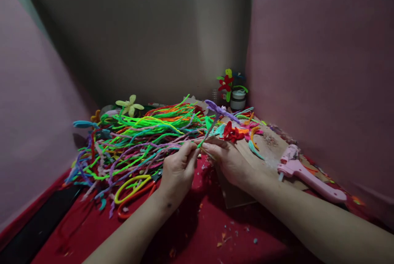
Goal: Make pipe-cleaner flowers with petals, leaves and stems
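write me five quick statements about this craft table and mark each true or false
1. The left hand and right hand meet at a stem topped by a purple flower. True.
2. The scissors lie left of the pink glue gun in the picture. True.
3. The right hand is gripping the pink glue gun. False: it lies apart from both hands.
4. Both scissor handles are blue. False: one is yellow, the other orange-red.
5. The cloth is red. True.
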Demonstrator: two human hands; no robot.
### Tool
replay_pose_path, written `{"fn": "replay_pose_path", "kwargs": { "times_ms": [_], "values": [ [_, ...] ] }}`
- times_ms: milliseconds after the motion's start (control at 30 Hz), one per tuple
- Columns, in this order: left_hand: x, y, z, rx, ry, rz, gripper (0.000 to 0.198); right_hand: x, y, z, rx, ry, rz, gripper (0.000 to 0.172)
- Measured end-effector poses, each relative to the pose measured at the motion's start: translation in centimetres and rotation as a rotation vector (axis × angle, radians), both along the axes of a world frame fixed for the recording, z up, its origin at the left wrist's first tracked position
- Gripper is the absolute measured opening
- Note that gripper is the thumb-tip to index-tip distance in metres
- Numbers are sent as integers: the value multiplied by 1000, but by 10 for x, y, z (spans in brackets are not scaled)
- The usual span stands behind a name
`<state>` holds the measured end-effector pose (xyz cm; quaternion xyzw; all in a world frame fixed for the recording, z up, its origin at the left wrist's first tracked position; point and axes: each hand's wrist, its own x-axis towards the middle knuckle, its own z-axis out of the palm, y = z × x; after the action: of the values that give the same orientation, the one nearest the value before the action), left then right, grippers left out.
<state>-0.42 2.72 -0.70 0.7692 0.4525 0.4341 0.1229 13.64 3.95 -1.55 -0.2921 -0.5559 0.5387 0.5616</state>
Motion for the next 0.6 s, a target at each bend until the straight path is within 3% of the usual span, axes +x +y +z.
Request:
{"fn": "replay_pose_path", "kwargs": {
  "times_ms": [267,467,600],
  "values": [
    [4,-4,15,-575,-480,-212,20,3,-2,8,45,20,30,14],
    [1,3,13,-858,-728,-382,21,3,-2,4,4,27,21,16],
    [2,4,12,-916,-806,-450,20,3,0,1,-7,1,31,18]
  ]
}}
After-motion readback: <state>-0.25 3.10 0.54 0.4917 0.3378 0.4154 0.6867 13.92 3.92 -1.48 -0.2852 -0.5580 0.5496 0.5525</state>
